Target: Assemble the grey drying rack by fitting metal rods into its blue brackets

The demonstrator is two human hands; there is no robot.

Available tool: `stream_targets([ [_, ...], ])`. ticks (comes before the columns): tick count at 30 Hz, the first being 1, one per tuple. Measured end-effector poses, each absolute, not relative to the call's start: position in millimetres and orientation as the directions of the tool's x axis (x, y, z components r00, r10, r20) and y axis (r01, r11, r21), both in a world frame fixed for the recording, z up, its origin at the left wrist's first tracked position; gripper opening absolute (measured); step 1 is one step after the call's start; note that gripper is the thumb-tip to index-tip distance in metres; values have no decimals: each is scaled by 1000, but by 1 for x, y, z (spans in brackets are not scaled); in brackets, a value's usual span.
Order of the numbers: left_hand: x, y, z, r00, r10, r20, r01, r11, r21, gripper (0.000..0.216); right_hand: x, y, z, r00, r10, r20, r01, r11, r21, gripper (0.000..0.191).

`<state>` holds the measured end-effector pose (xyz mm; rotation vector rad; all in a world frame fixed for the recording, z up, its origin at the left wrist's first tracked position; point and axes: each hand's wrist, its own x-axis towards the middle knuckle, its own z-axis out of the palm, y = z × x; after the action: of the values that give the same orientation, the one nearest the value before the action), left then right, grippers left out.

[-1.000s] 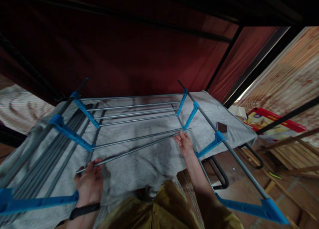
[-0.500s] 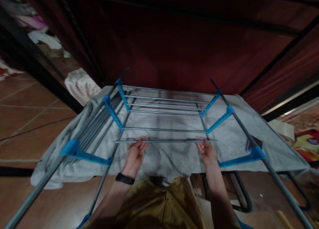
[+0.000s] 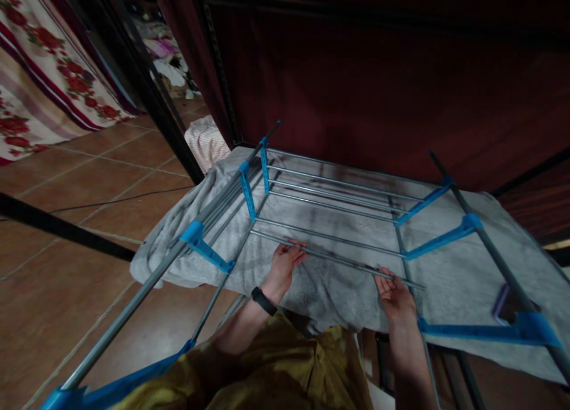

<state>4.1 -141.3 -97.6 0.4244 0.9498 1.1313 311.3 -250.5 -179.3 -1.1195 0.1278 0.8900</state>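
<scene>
Grey metal rod [image 3: 338, 260] spans the rack [image 3: 146, 288] above a cloth [image 3: 445, 279], just before the fitted rods. Left hand [image 3: 285, 261] and right hand [image 3: 394, 294] grip it, 1 near each end, probably to steady it between the blue brackets [image 3: 248, 190].

Both forearms reach forward, well apart: left hand [image 3: 285, 262] back up with fingers curled closed, right hand [image 3: 394, 292] palm turned partly up, fingers likewise curled.
</scene>
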Motion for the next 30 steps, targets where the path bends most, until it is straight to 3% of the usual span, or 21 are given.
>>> stream_targets([
  [6,8,-138,-81,119,937,-329,-542,339,769,33,314,-246,-177,665,538,-518,-679,149,-719,19],
  [12,24,-135,-58,142,969,-202,-526,247,814,35,298,-236,-166,637,596,-488,-695,172,-698,15],
  [21,50,-136,-41,203,976,-77,-485,169,858,28,282,-234,-142,581,643,-499,-751,186,-634,24],
  [30,69,-146,-41,218,976,0,-427,95,899,33,225,-216,-127,439,799,-411,-777,108,-620,17],
])
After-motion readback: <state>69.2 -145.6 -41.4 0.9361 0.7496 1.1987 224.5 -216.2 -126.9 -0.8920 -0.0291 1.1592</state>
